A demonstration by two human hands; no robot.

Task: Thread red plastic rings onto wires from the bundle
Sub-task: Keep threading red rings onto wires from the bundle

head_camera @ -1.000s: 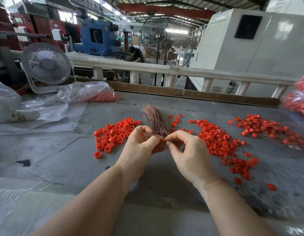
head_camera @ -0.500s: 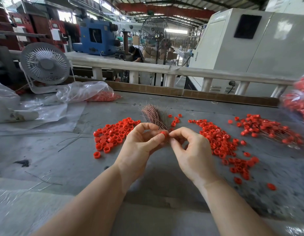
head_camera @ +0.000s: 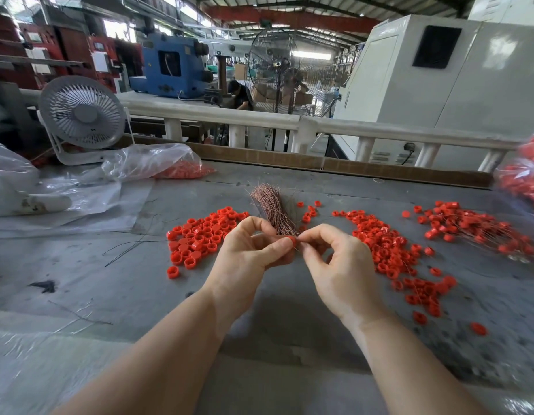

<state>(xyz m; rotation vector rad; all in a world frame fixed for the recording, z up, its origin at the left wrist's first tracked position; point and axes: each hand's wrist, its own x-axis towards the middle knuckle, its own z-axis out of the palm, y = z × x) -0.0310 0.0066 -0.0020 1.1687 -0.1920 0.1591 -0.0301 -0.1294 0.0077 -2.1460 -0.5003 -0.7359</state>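
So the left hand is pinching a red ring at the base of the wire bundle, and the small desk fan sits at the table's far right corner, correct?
Not quite. The head view shows the small desk fan at the table's far left corner, not the right. The rest holds: the left hand pinches a red ring at the base of the wire bundle.

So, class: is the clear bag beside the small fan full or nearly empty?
Nearly empty: the clear bag lies flattened, red rings only at one end.
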